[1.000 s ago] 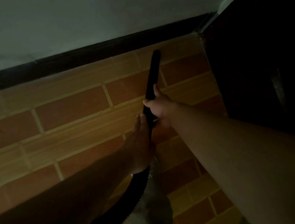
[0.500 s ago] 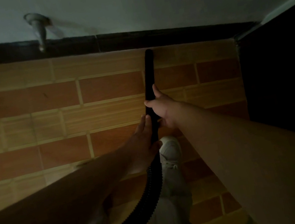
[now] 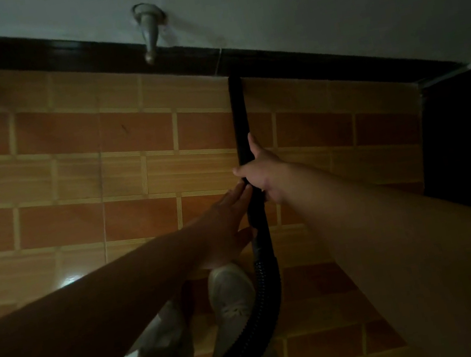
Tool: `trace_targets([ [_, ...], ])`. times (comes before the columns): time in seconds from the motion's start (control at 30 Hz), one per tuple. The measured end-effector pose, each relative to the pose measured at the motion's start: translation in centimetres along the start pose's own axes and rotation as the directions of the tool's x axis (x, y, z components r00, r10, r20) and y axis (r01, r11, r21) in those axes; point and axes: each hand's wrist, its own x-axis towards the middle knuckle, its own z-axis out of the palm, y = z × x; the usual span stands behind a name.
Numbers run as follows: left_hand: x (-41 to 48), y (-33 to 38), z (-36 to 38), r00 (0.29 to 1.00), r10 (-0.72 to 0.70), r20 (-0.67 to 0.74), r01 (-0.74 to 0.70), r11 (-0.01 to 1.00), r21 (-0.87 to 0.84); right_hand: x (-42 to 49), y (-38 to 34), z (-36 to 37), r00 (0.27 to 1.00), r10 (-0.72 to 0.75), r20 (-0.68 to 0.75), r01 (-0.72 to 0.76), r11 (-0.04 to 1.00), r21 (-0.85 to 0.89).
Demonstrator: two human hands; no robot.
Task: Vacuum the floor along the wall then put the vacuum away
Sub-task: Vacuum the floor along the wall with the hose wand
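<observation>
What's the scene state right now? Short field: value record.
tool: black wand, tip at the floor edge by the dark baseboard
right hand: grips the wand
left hand: fingers straight, laid against the wand, nearer the person
hose: ribbed, curves down past a white shoe
floor: orange-tan tiles
wall peg: above the baseboard, left of the wand

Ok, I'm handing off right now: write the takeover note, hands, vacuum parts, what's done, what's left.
Right hand grips the black wand midway. Left hand lies with straight fingers against the wand, just above the ribbed hose.
Wand tip sits at the dark baseboard, between the wall doorstop and the dark unit on the right.
Done: vacuuming along the wall is under way; coverage cannot be told.
Left: finish the wall edge, then put the vacuum away; its body is out of view.
</observation>
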Motion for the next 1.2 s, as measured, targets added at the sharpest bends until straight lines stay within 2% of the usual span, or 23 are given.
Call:
trace_targets([
  [0.33, -1.7, 0.1, -0.8, 0.999, -0.015, -0.029, 0.013, 0.999, -0.049, -0.4, -1.7, 1.2, 0.996, 0.030, 0.080, -0.023, 0.996, -0.090],
  [0.6, -2.7, -0.5, -0.4, 0.991, -0.047, -0.125, 0.036, 0.995, -0.089, -0.9, -3.4, 1.7, 0.989, 0.037, 0.144, -0.009, 0.981, -0.192],
  [0.9, -4.5, -3.9, -2.3, 0.939, -0.241, -0.245, 0.202, 0.964, -0.174, -1.2, -5.4, 3.7, 0.984, 0.032, 0.176, 0.028, 0.944, -0.329],
  [1.2, -4.8, -5.8, -4.2, 0.892, -0.313, -0.325, 0.237, 0.938, -0.253, -0.9, -7.4, 5.0, 0.977, 0.020, 0.213, 0.075, 0.899, -0.431],
])
